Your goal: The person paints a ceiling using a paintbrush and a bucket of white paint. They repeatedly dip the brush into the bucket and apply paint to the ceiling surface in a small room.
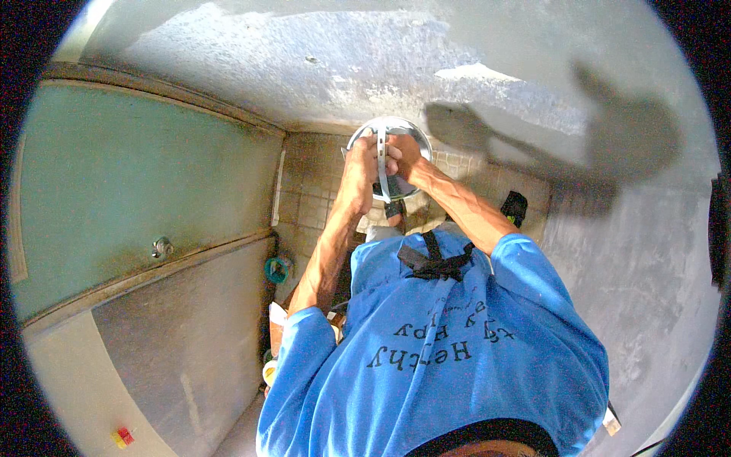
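Note:
Out in front of me is a round, shiny vessel-like thing [389, 123] with a silver rim, its exact kind unclear. A narrow pale strip [382, 177] with small dark marks runs across its middle. My left hand [359, 169] is closed at the left side of the strip, thumb uppermost. From the other side, my right hand [406, 154] meets it with curled fingers against the strip. Both hands cover part of the round thing, and the grip between them is partly hidden. Below it, a foot in a dark sandal [394, 211] shows on the tiles.
A patchy, pale wall [350, 68] rises just beyond the hands. At left stands a green door-like panel [152, 167] with a round metal knob [162, 247]. A teal container [277, 269] sits on the tiled floor [308, 179]. A dark sandal-like object [514, 207] lies by the right forearm.

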Demonstrator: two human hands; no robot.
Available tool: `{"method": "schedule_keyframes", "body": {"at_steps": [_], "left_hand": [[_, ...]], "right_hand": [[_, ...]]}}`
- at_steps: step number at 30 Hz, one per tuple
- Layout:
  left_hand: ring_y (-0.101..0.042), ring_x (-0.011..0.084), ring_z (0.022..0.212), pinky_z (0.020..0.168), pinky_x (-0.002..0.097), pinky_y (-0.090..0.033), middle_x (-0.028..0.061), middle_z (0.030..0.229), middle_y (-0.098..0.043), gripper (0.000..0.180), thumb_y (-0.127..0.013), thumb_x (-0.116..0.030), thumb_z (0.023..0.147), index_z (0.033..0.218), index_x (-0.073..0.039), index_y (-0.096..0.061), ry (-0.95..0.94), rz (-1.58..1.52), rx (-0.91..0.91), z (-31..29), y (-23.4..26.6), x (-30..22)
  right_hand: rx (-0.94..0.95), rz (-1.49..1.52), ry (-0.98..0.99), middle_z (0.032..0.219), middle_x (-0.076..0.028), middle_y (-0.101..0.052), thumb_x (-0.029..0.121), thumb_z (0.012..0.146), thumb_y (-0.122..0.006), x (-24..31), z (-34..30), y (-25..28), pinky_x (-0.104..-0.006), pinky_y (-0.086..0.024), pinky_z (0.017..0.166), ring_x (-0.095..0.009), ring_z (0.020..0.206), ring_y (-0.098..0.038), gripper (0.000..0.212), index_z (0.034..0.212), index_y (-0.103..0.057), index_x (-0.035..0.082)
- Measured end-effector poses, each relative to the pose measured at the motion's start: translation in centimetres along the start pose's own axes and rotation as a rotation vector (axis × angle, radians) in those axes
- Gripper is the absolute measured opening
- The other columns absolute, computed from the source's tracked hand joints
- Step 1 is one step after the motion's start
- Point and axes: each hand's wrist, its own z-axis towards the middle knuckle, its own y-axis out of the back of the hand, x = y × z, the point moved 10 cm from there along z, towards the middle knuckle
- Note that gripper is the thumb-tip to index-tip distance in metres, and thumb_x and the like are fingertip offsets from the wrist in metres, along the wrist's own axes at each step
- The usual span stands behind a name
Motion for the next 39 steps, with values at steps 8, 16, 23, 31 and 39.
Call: {"method": "schedule_keyframes", "body": {"at_steps": [8,16,23,31,39], "left_hand": [[-0.054,0.0173,0.070,0.065,0.0321,-0.044,0.0088,0.083,-0.063,0.053,-0.032,-0.047,0.093,0.108,-0.001,-0.053,-0.054,-0.013,-0.007,0.7,0.6,0.7],[-0.053,0.0174,0.067,0.063,0.0322,-0.044,0.0084,0.081,-0.062,0.052,-0.031,-0.048,0.094,0.101,-0.003,-0.055,-0.032,0.040,-0.039,1.1,1.0,1.1],[-0.053,0.0181,0.066,0.064,0.0332,-0.044,0.0095,0.081,-0.062,0.050,-0.030,-0.047,0.094,0.105,-0.004,-0.053,-0.084,-0.055,-0.040,0.9,1.5,0.5],[-0.052,0.0174,0.066,0.065,0.0326,-0.044,0.0074,0.078,-0.061,0.050,-0.028,-0.046,0.096,0.100,-0.005,-0.056,-0.051,-0.054,-0.040,1.3,1.4,1.1],[-0.052,0.0166,0.066,0.064,0.0299,-0.043,0.0059,0.077,-0.060,0.044,-0.033,-0.042,0.095,0.100,-0.005,-0.056,-0.049,-0.107,-0.059,1.7,1.1,1.0]], "right_hand": [[0.102,-0.140,-0.102,0.074,-0.015,-0.067,0.027,0.073,-0.063,-0.1,-1.8,2.8,-0.0416,-0.050,0.061,-0.032,0.068,-0.065,0.018,0.070,-0.067,0.010],[-0.049,-0.044,-0.034,0.076,-0.023,-0.063,0.022,0.076,-0.064,-1.2,-3.5,4.5,-0.0471,-0.049,0.062,-0.040,0.072,-0.062,0.022,0.085,-0.064,0.003],[-0.128,0.919,-0.395,0.081,-0.005,-0.067,0.031,0.088,-0.059,-7.5,-10.2,7.5,-0.0256,-0.041,0.050,-0.013,0.062,-0.059,0.028,0.102,-0.067,0.007],[0.055,0.850,-0.303,0.088,-0.003,-0.067,0.020,0.089,-0.055,-8.4,-14.5,6.8,-0.0201,-0.039,0.054,-0.008,0.073,-0.059,0.031,0.115,-0.063,0.005],[-0.124,0.285,-0.301,0.116,-0.016,-0.060,0.035,0.088,-0.057,-8.4,-14.5,4.9,-0.0396,-0.046,0.090,-0.032,0.105,-0.059,0.045,0.123,-0.053,0.007]]}}
